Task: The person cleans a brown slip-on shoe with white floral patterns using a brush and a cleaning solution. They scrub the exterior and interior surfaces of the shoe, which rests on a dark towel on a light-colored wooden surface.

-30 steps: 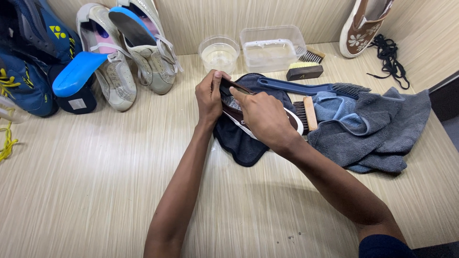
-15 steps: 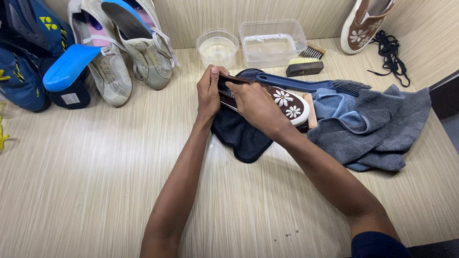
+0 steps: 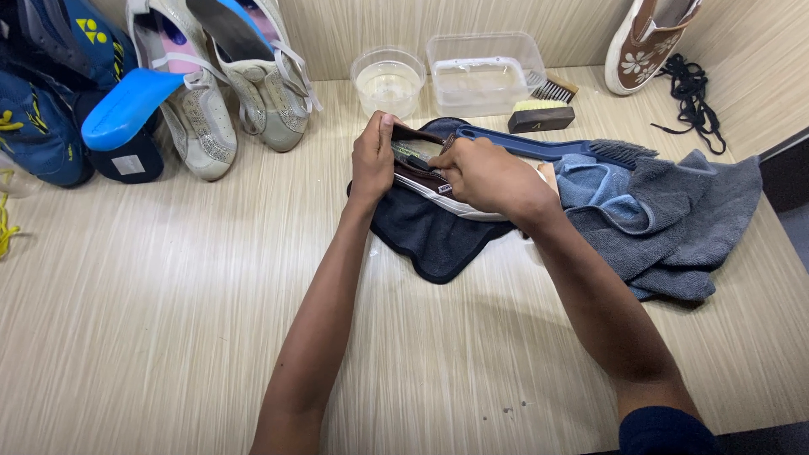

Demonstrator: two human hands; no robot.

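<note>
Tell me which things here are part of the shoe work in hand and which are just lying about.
In hand:
left hand and right hand, both on the brown shoe
dark cloth under it

Lying about:
blue brush
grey towel
round tub
rectangular tub
pale shoes
blue shoes
black laces

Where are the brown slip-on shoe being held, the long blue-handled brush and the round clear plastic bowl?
Brown slip-on shoe (image 3: 425,164), head view, on its dark opening.
Long blue-handled brush (image 3: 539,150), head view, on the handle.
Round clear plastic bowl (image 3: 388,84), head view, on its inside.
</note>
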